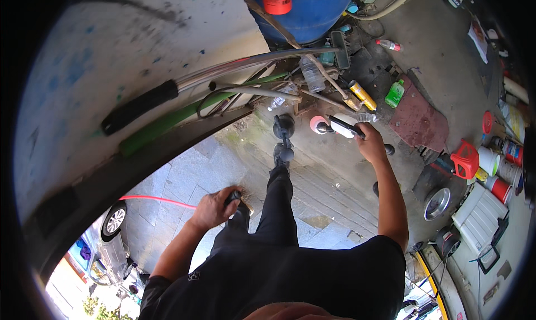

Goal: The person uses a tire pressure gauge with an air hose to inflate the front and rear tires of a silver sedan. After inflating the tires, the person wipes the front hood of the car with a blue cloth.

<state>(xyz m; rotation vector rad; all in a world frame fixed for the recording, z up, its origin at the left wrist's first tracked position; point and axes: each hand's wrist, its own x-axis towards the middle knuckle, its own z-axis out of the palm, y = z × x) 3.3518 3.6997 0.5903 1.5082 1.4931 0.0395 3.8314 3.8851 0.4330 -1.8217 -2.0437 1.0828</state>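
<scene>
My left hand [215, 208] is closed around a short black cylindrical handle [233, 197], at the lower left. A red hose [158, 198] runs from the left to behind that hand. My right hand [371, 142] grips a black handle [346, 125] that lies over a white rounded object [344, 125], whose exact kind I cannot tell. Just left of it is a pink-and-white round object [319, 124]. A black round-based object with a rod [284, 126] is on the floor past my foot.
Bottles and poles clutter the floor before a blue barrel [310, 10]. A wall corner [167, 48] with leaning poles is at left. Buckets [498, 190], a red plastic stool [465, 159], a metal bowl [436, 204] and a white case [479, 219] line the right. A parked car [109, 244] is lower left.
</scene>
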